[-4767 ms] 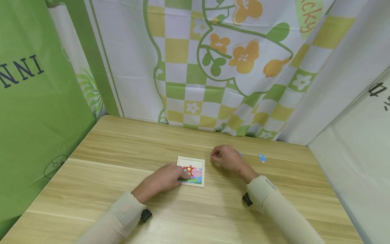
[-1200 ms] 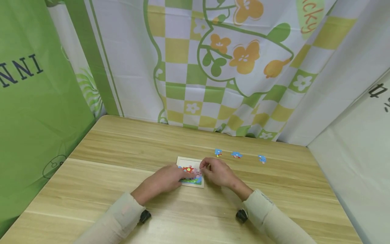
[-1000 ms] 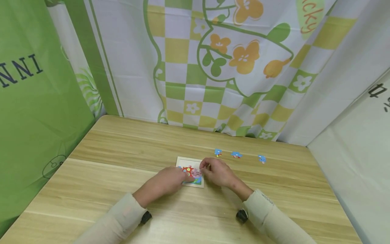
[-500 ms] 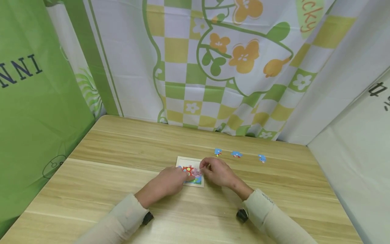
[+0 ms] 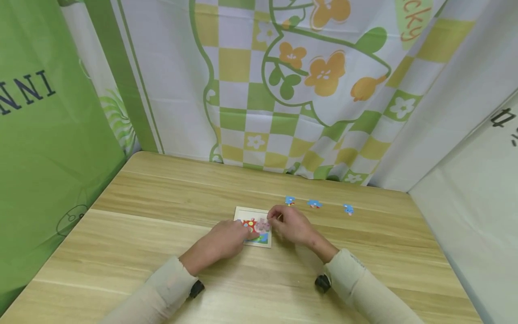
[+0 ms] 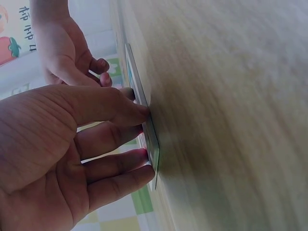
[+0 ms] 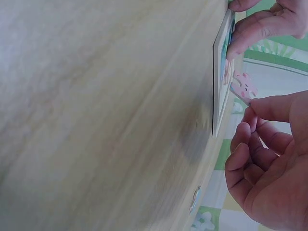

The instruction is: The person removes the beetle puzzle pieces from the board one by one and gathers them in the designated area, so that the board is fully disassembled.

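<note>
A small jigsaw puzzle tray [image 5: 252,209] with a pale rim lies on the table, its lower part filled with red, blue and green picture pieces. My right hand [image 5: 292,225] pinches a pink puzzle piece [image 7: 245,85] with a printed face between thumb and index finger. That piece is tilted over the tray's right side. My left hand [image 5: 226,239] rests its fingertips on the lower left of the puzzle. The left wrist view has its thumb at the tray's near edge. The left fingers hide some of the picture.
Three loose blue puzzle pieces lie behind and right of the tray: one [image 5: 289,200] nearest it, another [image 5: 314,204] in the middle, and a third [image 5: 348,209] farther right. A patterned curtain [image 5: 251,90] hangs along the table's [image 5: 182,180] back edge.
My right hand has come from beside the loose pieces to the tray's right edge. Lately it has risen slightly with the pink piece. My left fingers have shifted a little on the puzzle.
</note>
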A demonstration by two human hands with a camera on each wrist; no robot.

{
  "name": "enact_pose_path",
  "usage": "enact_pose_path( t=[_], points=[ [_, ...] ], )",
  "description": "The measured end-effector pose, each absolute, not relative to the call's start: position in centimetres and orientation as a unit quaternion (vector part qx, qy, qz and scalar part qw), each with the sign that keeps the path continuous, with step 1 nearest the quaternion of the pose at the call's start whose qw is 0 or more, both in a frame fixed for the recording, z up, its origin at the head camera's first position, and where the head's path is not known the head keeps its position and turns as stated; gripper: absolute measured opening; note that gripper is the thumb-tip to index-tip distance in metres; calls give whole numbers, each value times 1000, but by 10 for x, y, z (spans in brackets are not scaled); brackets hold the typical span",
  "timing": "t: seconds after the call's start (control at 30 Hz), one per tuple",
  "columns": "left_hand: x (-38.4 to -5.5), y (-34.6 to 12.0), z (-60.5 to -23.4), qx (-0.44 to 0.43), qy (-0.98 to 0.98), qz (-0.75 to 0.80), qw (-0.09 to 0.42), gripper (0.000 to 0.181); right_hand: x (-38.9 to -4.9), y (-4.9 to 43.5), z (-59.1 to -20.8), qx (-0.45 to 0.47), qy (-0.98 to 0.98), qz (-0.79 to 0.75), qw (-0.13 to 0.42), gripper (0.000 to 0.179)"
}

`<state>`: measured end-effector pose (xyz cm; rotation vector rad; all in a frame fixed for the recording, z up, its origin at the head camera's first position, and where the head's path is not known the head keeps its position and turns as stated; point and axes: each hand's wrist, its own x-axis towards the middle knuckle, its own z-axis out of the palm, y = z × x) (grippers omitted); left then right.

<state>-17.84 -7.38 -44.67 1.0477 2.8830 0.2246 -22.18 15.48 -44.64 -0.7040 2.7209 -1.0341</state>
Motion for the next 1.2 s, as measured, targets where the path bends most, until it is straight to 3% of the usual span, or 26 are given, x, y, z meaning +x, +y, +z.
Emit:
enact_pose_path(
  t=[0.23,1.2],
  points=[
    [-179,-76,-445,339,936,82,39,39,-224,171,-448,-226,905,-353,76,7],
    [-177,-80,-443,327,934,130,59,43,-227,329,-435,-140,928,-333,88,13]
  ],
)
